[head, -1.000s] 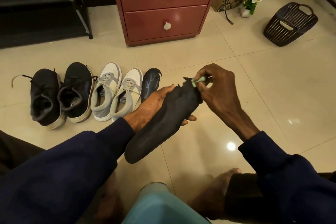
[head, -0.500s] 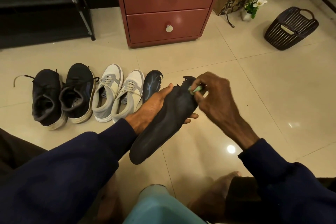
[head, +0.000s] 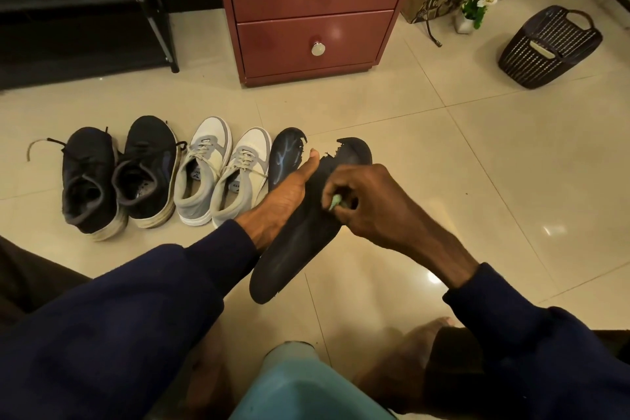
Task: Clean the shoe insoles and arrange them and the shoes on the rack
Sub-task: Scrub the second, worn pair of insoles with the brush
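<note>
On the floor (head: 443, 163) the left pair of shoes (head: 119, 177) and the right pair (head: 221, 180) stand in a row, with a loose insole (head: 284, 157) just right of them. The held insole (head: 293, 249) lies between the left grip (head: 283, 201) below and the right grip (head: 368, 198) above, which has a small tool (head: 335, 203) in it. Behind: rack (head: 150, 3) at left, cabinet (head: 306, 10) centre, basket (head: 549, 47) right.

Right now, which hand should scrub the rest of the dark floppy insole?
Probably the right hand: it already pinches the small green cleaning piece against the dark floppy insole. The left hand grips the insole's side and holds it up, so it is busy as the support.
</note>
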